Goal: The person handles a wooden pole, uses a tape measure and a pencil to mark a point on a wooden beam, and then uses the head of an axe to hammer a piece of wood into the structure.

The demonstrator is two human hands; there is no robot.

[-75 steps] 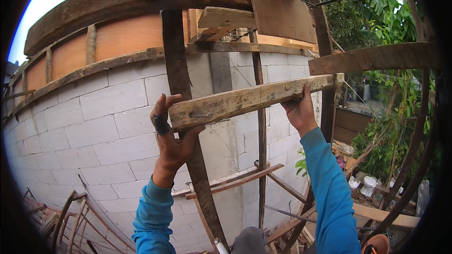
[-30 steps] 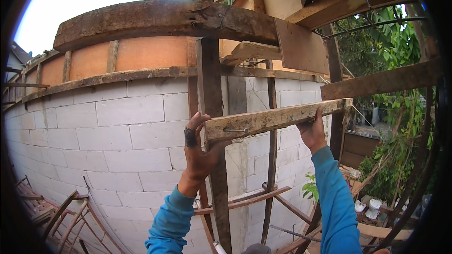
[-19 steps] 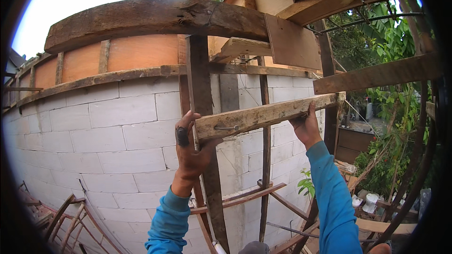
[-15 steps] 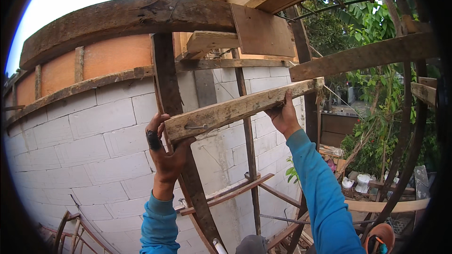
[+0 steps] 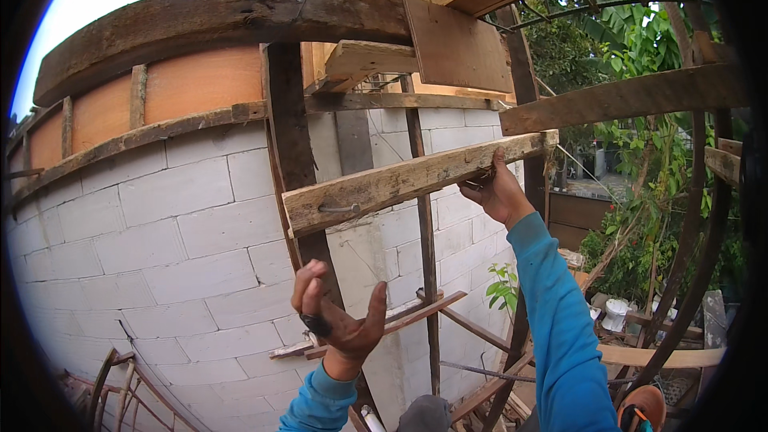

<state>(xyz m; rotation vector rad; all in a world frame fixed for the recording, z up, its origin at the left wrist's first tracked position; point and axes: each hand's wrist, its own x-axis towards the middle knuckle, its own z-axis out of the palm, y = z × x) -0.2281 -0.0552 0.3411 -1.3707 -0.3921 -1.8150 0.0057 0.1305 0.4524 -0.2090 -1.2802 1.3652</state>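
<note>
The weathered plank (image 5: 416, 180) slants across mid-frame, its upper right end gripped by the right hand (image 5: 500, 192), while the left hand (image 5: 340, 320), fingers spread and empty, hangs below its lower left end.

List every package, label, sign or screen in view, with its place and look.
None in view: only a bare plank held up by the right hand, the left hand open below it, timber posts and a grey block wall.
</note>
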